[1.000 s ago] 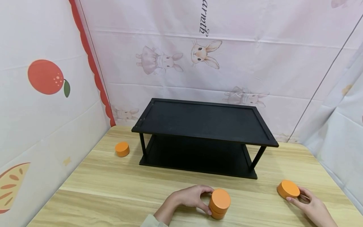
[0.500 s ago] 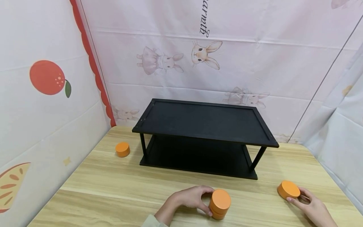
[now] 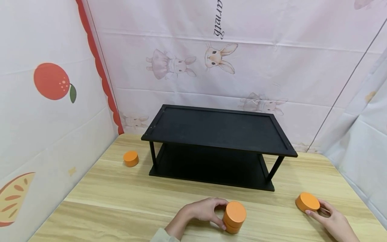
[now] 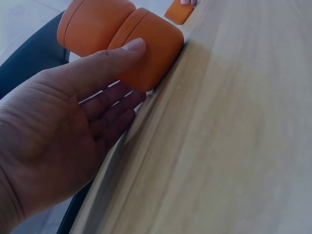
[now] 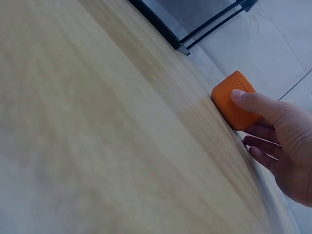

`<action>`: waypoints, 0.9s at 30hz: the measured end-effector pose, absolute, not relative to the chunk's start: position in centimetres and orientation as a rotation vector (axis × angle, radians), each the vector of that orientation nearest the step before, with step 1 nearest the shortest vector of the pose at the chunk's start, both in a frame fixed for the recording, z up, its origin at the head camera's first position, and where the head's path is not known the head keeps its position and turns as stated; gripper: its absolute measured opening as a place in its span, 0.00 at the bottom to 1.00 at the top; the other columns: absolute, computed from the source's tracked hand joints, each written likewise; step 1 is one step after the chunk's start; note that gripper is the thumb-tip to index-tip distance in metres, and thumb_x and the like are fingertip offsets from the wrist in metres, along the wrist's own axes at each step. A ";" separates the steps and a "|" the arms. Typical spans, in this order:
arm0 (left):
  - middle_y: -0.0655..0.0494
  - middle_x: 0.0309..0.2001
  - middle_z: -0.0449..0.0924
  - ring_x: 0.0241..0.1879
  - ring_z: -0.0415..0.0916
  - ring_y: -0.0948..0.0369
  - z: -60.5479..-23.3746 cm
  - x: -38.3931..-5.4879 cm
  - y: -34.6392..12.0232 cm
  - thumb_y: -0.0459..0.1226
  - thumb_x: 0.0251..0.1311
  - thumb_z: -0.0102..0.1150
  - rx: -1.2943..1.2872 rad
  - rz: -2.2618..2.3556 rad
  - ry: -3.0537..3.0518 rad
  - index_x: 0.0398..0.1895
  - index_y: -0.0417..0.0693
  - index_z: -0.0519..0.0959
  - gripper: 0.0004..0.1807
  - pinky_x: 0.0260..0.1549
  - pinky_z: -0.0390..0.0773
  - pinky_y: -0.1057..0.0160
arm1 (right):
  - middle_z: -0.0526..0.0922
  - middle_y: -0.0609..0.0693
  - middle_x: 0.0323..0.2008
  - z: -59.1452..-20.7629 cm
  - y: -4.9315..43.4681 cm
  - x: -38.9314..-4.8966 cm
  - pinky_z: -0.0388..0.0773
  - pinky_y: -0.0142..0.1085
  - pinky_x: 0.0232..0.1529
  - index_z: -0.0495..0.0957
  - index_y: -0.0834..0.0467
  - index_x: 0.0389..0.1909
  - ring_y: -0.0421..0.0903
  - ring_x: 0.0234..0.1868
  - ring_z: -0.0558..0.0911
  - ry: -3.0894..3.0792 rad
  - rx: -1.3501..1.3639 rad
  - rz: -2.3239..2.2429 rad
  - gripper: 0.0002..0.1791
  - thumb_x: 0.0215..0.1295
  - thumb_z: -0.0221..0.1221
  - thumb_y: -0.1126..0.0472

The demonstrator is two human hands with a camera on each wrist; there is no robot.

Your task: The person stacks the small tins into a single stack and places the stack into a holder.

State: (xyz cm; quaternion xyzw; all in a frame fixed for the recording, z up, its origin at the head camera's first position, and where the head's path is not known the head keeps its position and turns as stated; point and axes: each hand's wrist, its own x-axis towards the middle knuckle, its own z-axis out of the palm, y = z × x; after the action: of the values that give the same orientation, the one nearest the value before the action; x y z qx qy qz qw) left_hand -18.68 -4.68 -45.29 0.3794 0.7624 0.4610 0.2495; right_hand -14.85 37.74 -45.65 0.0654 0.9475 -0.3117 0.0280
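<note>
Two round orange boxes stand stacked near the table's front, each with a lid seam visible in the left wrist view. My left hand point(image 3: 204, 210) grips the lower box point(image 4: 158, 51) from its left side, with the thumb point(image 4: 124, 53) across its wall. On top sits the upper box point(image 3: 235, 211), level and apart from the thumb. Off to the right, my right hand point(image 3: 332, 220) holds another orange round box point(image 3: 307, 202) by its side, thumb in front, the box low on the tabletop. In the right wrist view its thumb point(image 5: 243, 96) lies on the box wall.
A black two-level shelf point(image 3: 217, 129) stands at the back middle, on thin posts. One more orange round box point(image 3: 131, 158) lies left of it on the wooden table point(image 3: 127, 201). Printed cloth point(image 3: 181, 20) walls in the back and both sides.
</note>
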 end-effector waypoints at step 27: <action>0.73 0.44 0.73 0.48 0.67 0.73 -45.6 -18.9 -4.5 0.33 0.43 0.72 1.069 1.245 2.083 0.54 0.48 0.73 0.30 0.52 0.64 0.70 | 0.57 0.76 0.58 -45.5 37.9 -15.1 0.65 0.60 0.46 0.52 0.76 0.62 0.71 0.55 0.63 2.860 0.266 -0.963 0.51 0.58 0.56 0.38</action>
State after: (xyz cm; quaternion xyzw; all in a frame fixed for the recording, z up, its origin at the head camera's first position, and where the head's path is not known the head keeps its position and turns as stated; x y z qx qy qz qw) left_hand -18.90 -4.52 -45.57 0.3912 0.7619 0.4557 0.2425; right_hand -15.09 37.89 -45.48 0.0876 0.9426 -0.3173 0.0560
